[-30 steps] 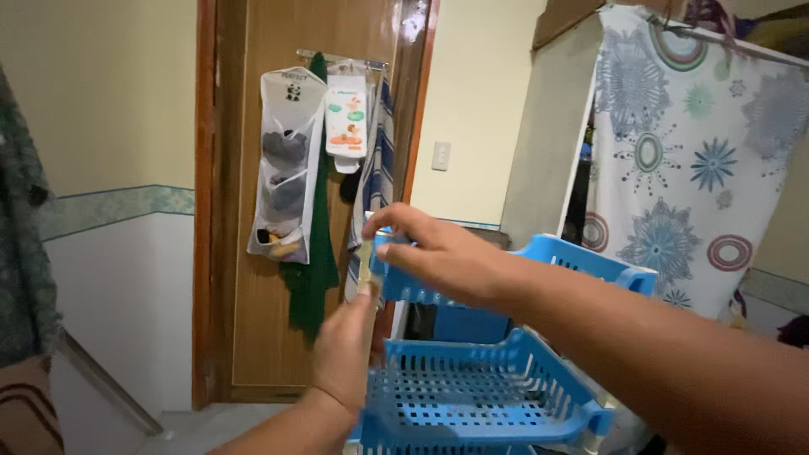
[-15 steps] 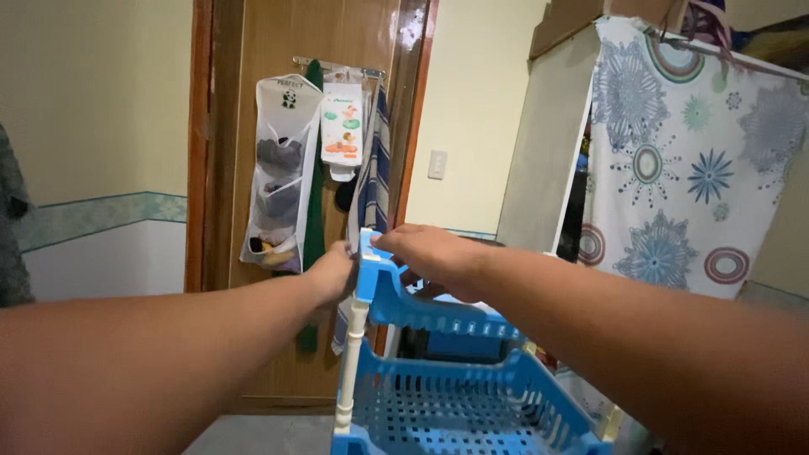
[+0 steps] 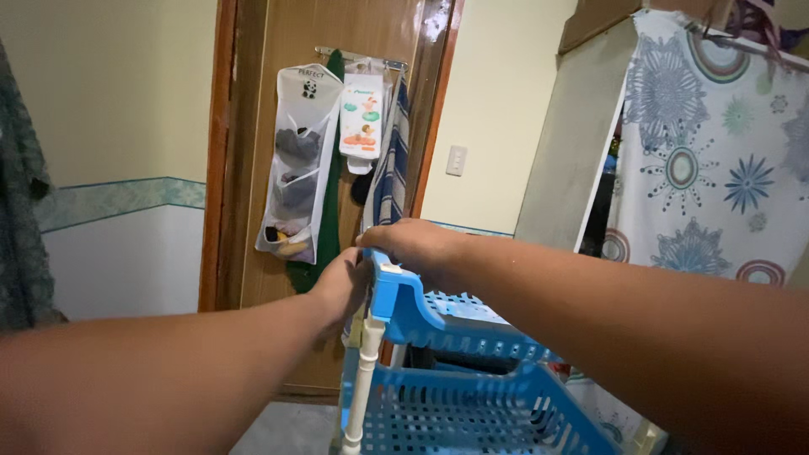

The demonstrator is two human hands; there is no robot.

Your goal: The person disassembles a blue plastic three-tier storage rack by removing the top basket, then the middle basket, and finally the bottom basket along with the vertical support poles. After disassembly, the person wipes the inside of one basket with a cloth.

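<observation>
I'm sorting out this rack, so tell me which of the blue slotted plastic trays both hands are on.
The upper blue slotted plastic tray: the left hand and right hand meet at its near corner, atop the white post. The lower tray is untouched.

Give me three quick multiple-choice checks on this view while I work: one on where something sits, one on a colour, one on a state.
1. Where does the mesh organizer hang?
A. on the wooden door
B. on the patterned curtain
C. on the rack

2. What colour are the rack's trays?
A. green
B. blue
C. red

3. What are the hands doing?
A. both hanging free
B. both at the top tray's corner
C. one on the light switch

Answers:
1 A, it hangs from a rail on the wooden door.
2 B, the top tray and lower tray are blue.
3 B, the left hand and right hand meet at that corner above the white post.
</observation>
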